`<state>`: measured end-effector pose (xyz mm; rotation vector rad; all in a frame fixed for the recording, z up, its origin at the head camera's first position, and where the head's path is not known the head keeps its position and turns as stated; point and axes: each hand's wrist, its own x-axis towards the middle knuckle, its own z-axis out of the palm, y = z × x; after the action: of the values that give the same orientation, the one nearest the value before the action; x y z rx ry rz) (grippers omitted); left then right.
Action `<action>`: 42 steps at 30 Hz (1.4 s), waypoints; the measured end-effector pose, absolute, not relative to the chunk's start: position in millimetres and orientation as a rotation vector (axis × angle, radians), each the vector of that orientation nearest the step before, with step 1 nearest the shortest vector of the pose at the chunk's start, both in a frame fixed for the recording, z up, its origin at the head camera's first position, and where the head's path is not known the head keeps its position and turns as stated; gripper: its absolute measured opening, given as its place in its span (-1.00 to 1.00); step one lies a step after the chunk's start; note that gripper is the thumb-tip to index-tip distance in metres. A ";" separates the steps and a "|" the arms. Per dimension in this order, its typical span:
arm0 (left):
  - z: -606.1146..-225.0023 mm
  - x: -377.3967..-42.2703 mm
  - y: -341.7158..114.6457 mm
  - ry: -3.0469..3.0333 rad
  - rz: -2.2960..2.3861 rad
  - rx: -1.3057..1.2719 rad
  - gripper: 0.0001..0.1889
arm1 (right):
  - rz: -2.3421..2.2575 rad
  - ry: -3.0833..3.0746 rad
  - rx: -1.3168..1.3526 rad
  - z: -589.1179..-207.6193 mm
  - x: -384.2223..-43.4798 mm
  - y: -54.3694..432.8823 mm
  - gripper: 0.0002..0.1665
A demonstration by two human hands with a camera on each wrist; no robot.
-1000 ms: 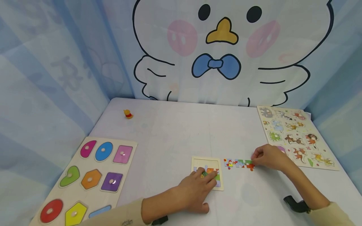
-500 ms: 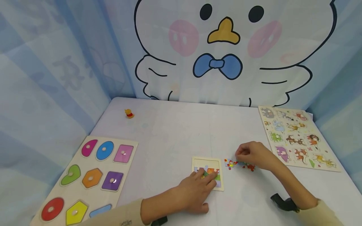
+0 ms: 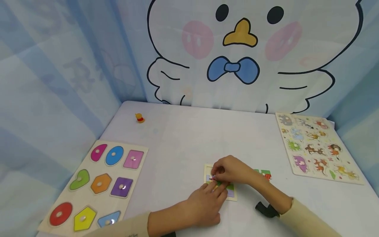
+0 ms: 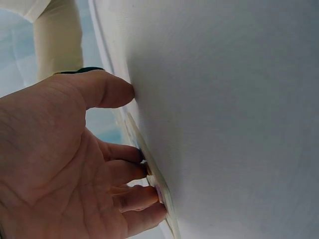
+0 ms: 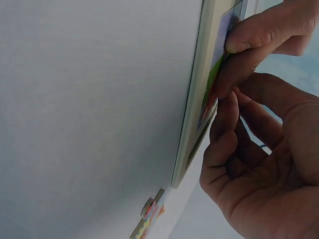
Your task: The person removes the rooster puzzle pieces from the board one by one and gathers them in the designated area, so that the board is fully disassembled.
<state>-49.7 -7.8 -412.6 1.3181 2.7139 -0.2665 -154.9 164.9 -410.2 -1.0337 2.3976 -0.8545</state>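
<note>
Rectangular pale-wood framed puzzle (image 3: 231, 193), white tabletop (image 3: 177, 148); left hand (image 3: 205, 204), fingers extended, apparently steadying it; right hand (image 3: 232, 169) grip narrow, contents hidden.

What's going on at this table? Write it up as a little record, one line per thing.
Left-hand grip: fingers resting on the small puzzle
Right-hand grip: pinched together over that puzzle; seems to hold a piece, mostly hidden
Loose pieces: right of the puzzle, partly hidden
Far left: toy figure
Near left: shape board
Right: animal board
</note>
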 end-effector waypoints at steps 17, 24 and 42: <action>-415.2 -55.9 -6.4 2.646 -0.276 1.322 -0.23 | -0.924 2.380 -0.922 -419.4 -153.5 167.7 -0.88; -412.9 -55.9 -6.5 2.636 -0.293 1.306 -0.23 | -0.968 2.395 -0.874 -418.8 -150.7 165.4 -0.88; -409.1 -60.3 -6.9 2.602 -0.247 1.292 -0.17 | -1.037 2.399 -0.756 -419.2 -140.7 163.0 -0.88</action>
<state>-60.3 -6.9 -409.1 1.2923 2.6024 -0.2467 -140.7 163.0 -419.2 -0.7561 2.3991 -1.0370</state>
